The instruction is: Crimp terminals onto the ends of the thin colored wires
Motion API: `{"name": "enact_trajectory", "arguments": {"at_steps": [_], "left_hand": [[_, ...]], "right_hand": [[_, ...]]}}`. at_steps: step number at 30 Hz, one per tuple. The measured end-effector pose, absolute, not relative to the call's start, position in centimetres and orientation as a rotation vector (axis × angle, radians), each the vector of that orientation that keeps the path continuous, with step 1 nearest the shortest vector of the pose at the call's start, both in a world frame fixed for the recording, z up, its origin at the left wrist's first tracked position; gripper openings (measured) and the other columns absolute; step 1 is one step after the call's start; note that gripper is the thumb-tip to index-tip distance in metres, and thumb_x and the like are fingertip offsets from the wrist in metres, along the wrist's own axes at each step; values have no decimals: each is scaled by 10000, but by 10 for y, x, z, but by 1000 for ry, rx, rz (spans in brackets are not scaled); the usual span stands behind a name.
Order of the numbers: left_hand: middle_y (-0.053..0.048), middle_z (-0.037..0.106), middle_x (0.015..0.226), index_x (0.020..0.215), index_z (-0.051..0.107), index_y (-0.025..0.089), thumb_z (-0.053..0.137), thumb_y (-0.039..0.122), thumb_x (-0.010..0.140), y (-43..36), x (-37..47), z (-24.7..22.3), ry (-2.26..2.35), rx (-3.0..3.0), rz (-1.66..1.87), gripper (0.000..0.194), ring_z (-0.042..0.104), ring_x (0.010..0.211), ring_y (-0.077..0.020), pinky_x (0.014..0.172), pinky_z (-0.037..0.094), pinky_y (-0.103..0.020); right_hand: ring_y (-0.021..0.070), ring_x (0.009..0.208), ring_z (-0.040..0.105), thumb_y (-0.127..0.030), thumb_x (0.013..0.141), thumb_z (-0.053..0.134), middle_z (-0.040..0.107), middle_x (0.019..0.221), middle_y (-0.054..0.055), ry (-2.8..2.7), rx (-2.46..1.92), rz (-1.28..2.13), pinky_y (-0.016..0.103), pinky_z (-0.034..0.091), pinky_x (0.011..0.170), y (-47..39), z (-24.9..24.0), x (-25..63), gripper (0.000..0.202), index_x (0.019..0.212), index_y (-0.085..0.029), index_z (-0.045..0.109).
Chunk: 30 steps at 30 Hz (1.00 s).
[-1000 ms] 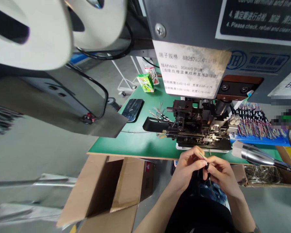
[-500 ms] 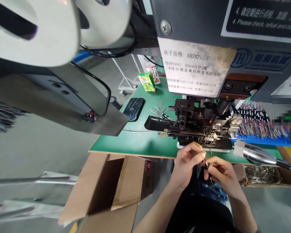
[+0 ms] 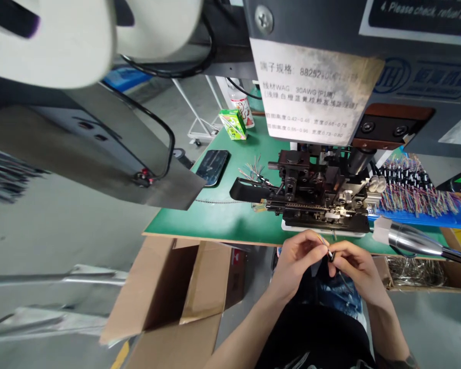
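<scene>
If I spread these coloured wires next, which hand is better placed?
Likely your left hand: it pinches the coloured wires, while your right hand holds the black piece next to them.

Green tabletop point(image 3: 188, 223); dark grey machine housing point(image 3: 322, 32); white label point(image 3: 311, 95) with black print; brown cardboard box point(image 3: 205, 282); multicoloured wires point(image 3: 411, 184) above blue tray point(image 3: 451, 221); wire bundle point(image 3: 330, 252) showing black and white.

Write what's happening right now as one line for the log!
Left hand: pinching wires | Right hand: holding same wires | Place: in front of machine | Table: phone, green box, bottle
</scene>
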<state>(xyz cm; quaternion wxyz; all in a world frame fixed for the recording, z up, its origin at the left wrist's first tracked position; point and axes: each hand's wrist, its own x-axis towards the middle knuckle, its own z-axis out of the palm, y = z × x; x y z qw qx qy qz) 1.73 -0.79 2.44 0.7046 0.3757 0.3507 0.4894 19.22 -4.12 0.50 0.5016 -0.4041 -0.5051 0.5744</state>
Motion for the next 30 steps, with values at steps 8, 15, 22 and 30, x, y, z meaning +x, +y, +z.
{"name": "enact_trajectory", "arguments": {"at_steps": [8,15,22,30], "left_hand": [[-8,666,731,732,713,185,914,412,829,-9,18,24,765,991,1129,318,642,660,-168,661,529,-299],[-14,681,743,706,726,190,906,308,799,-7,18,21,832,1036,1186,234,633,752,-174,724,516,-285],[-9,668,735,720,728,195,907,340,812,-8,23,16,860,1011,1275,248,635,741,-179,716,539,-290],[-20,671,754,710,735,195,914,371,798,-5,16,17,815,993,1180,266,626,773,-188,744,521,-301]], "right_hand": [[143,606,676,-403,1013,794,773,703,0,-1120,-970,1341,221,505,597,-47,-6,183,170,1015,-235,773],[144,591,574,-462,957,842,761,780,21,-1303,-1185,1056,245,433,552,-54,-22,183,249,1066,-240,817],[148,546,578,-431,985,808,755,732,17,-1334,-1239,806,250,453,515,-55,-17,171,200,1000,-232,815],[156,555,602,-443,978,811,775,743,29,-1372,-1227,884,257,453,518,-54,-12,177,215,1028,-237,846]]}}
